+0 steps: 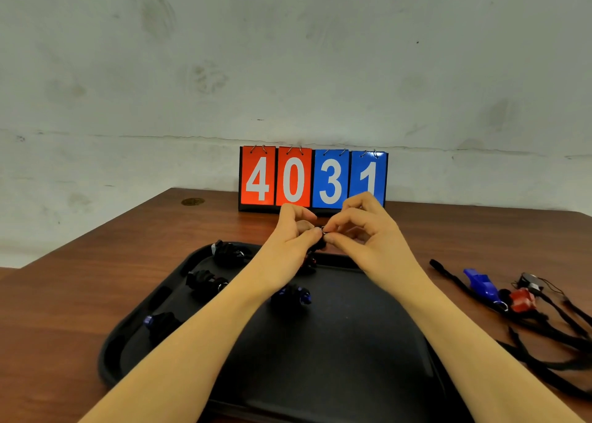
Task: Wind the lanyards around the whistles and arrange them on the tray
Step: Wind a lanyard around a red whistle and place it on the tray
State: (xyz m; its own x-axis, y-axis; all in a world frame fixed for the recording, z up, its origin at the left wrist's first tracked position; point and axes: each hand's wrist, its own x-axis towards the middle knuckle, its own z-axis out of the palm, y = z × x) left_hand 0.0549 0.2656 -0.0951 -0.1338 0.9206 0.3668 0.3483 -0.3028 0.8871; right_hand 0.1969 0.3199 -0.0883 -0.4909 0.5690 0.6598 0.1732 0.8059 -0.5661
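**Winding in hand above the tray's far rim**

Where the forearms cross the near edge, the tray (368, 358) lies directly below them on the worktop (80, 294). Four wound whistles rest on it: one at the near left (161, 323), one mid-left (205, 280), one at the far-left corner (230, 252) and one near the centre (293, 294).

Beyond these, both hands meet above the far rim. The left hand (296, 233) is curled round a dark whistle bundle (317, 246), most of it hidden under the fingers. The right hand (358, 227) pinches a small ring or lanyard end at the bundle's top, touching the left fingertips. The bundle's long axis cannot be read. It hangs just over the tray's bare far-centre, so the set-down looks, on judgement, to be a short drop, with the left hand carrying.

To the right, off the tray, a blue whistle (483, 283) and a red whistle (522, 299) lie among loose lanyards (551, 342), unwound. The right hand is nearer to them.

At the worktop's far edge stands a scoreboard (312, 179).
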